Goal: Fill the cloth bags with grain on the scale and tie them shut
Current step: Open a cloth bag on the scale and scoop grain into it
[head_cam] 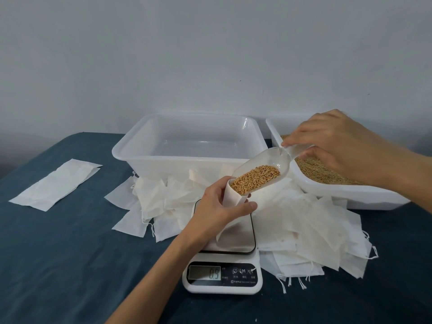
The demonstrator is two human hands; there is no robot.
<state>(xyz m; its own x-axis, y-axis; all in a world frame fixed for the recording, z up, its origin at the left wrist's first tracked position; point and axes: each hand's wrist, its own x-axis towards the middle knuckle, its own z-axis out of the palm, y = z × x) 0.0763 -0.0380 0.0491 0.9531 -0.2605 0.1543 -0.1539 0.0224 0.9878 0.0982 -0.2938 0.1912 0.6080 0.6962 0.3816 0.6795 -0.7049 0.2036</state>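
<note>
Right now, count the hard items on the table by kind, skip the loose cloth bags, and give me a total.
White plastic tubs: 2, one empty, one holding grain
Clear scoop: 1
Digital scale: 1
Total: 4
</note>
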